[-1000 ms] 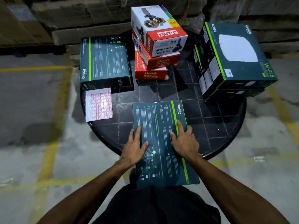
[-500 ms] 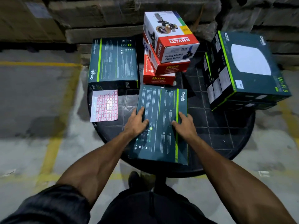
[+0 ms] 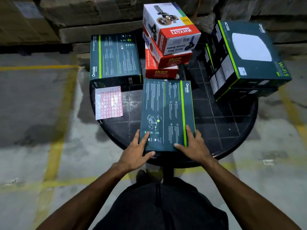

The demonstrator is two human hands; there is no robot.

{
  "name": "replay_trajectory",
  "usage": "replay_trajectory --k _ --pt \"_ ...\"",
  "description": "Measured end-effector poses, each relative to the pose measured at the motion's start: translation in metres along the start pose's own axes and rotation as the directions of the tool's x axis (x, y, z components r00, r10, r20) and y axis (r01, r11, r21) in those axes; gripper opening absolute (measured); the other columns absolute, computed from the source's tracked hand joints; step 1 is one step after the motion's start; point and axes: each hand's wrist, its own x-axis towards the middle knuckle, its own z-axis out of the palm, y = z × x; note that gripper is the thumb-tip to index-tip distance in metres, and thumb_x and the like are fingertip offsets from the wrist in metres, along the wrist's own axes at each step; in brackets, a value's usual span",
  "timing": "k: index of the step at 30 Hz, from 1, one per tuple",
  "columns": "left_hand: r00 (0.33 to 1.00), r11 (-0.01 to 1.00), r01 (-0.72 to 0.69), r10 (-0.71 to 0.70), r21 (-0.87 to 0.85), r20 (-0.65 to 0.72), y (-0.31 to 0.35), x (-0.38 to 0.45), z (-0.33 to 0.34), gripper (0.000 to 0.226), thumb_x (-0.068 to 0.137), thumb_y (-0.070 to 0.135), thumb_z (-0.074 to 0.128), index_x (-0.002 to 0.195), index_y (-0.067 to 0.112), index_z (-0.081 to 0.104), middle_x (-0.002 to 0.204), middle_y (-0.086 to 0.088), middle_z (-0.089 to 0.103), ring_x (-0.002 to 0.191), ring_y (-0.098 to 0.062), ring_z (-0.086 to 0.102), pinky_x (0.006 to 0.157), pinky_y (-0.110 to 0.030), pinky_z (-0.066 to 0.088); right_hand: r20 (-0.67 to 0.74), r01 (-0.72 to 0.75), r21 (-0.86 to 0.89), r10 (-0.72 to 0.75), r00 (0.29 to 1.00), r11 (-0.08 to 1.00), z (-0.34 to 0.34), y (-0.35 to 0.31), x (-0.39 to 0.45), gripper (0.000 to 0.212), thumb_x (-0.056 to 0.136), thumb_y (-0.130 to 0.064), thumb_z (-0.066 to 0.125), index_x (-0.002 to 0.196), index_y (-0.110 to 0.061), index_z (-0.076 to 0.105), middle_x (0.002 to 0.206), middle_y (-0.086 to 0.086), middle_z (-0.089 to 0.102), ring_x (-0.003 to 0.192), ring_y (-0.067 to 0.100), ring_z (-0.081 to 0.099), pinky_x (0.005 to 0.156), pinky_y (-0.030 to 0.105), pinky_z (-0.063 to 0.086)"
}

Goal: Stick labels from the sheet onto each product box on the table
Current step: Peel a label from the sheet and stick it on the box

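Note:
A dark green Omada box (image 3: 167, 113) lies flat on the round black table (image 3: 232, 123), its far end against the red boxes. My left hand (image 3: 136, 151) grips its near left corner, thumb on the front edge. My right hand (image 3: 192, 145) rests on its near right corner, fingers spread. The label sheet (image 3: 108, 102), white with red-bordered labels, lies at the table's left edge. A second Omada box (image 3: 114, 58) sits behind the sheet. Two red Ikon boxes (image 3: 163, 66) carry a white and red Khyati box (image 3: 171, 27). Stacked Omada boxes (image 3: 245, 55) stand at the right.
Large cardboard cartons (image 3: 83, 17) line the back wall behind the table. The concrete floor (image 3: 33, 113) has yellow lines. The table's pedestal and my dark trousers (image 3: 159, 205) are below the near rim.
The box has slid away from me, from overhanging the near rim to lying fully on the table against the red boxes. My hands have shifted back to its near corners.

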Motion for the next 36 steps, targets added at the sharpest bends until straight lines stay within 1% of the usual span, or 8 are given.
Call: replay_trajectory --k 4,8,13,16,18,24,29,36 --pt "0.998 0.984 -0.057 0.057 0.17 0.004 -0.002 -0.001 -0.007 0.077 0.097 0.052 0.046 0.155 0.029 0.001 0.162 -0.014 -0.008 0.139 -0.036 0.035 0.106 -0.041 0.04 0.062 0.037 -0.086 -0.032 0.998 0.996 0.008 0.006 -0.014 0.118 0.074 -0.054 0.078 0.155 -0.034 -0.005 0.159 0.014 -0.02 0.144 0.042 0.018 0.112 0.05 0.032" --pt "0.999 0.982 -0.048 0.05 0.181 -0.008 0.004 0.0 -0.009 0.073 0.098 0.048 0.046 0.155 0.028 0.005 0.162 -0.015 -0.004 0.138 -0.037 0.035 0.104 -0.045 0.042 -0.029 0.055 -0.122 -0.059 0.998 0.991 0.009 0.005 -0.015 0.106 0.078 -0.037 0.079 0.155 -0.031 0.007 0.16 0.009 -0.02 0.139 0.039 0.03 0.107 0.049 0.04" --pt "0.993 0.963 -0.057 0.082 0.263 -0.083 0.012 0.011 -0.008 0.073 0.095 0.052 0.049 0.154 0.025 0.015 0.162 -0.01 -0.009 0.143 -0.033 0.027 0.109 -0.044 0.038 -0.047 0.071 -0.16 -0.08 0.996 0.985 -0.006 0.008 -0.004 0.091 0.081 -0.034 0.077 0.153 -0.028 0.022 0.163 0.001 -0.006 0.138 0.035 0.033 0.106 0.049 0.04" --pt "0.983 0.894 -0.103 0.158 0.436 -0.092 0.017 0.019 -0.007 0.074 0.098 0.055 0.04 0.155 0.016 0.012 0.163 -0.007 -0.008 0.15 -0.025 0.0 0.121 -0.039 0.015 -0.028 0.09 -0.205 -0.098 0.995 0.975 -0.016 0.008 0.001 0.082 0.085 -0.037 0.073 0.152 -0.028 0.026 0.164 0.002 0.002 0.14 0.034 0.032 0.106 0.049 0.04" --pt "0.984 0.86 -0.103 0.163 0.5 -0.078 0.018 0.022 -0.009 0.074 0.099 0.055 0.033 0.155 0.014 0.007 0.163 -0.005 -0.003 0.15 -0.021 -0.005 0.122 -0.036 0.006 -0.022 0.102 -0.245 -0.111 0.994 0.964 -0.02 0.008 0.005 0.08 0.087 -0.039 0.07 0.152 -0.028 0.026 0.163 0.003 0.004 0.14 0.034 0.03 0.106 0.048 0.038" --pt "0.993 0.863 -0.028 0.084 0.505 -0.088 0.032 0.024 -0.009 0.072 0.101 0.052 0.03 0.155 0.014 0.002 0.163 -0.005 -0.005 0.15 -0.021 -0.004 0.121 -0.036 0.004 -0.036 0.14 -0.361 -0.163 0.986 0.922 -0.022 0.009 0.006 0.076 0.093 -0.048 0.057 0.154 -0.025 0.018 0.163 0.008 0.007 0.143 0.032 0.021 0.112 0.045 0.031" --pt "0.985 0.89 0.07 0.009 0.45 -0.172 0.037 0.008 0.0 0.065 0.102 0.046 0.031 0.155 0.015 0.011 0.163 -0.004 0.006 0.15 -0.023 0.006 0.12 -0.037 0.011 -0.068 0.202 -0.383 -0.246 0.967 0.901 -0.013 0.006 -0.004 0.066 0.093 -0.046 0.052 0.15 -0.022 0.029 0.159 0.013 0.02 0.147 0.03 0.015 0.118 0.043 0.015" --pt "0.948 0.873 0.23 -0.1 0.431 -0.303 0.028 -0.025 -0.001 0.056 0.1 0.04 0.035 0.15 0.016 0.027 0.158 -0.006 0.024 0.145 -0.026 0.021 0.117 -0.039 0.019 -0.109 0.401 -0.367 -0.467 0.878 0.839 -0.005 -0.02 -0.002 0.037 0.092 -0.036 0.053 0.122 -0.015 0.059 0.128 0.01 0.053 0.12 0.031 0.047 0.104 0.04 0.031"
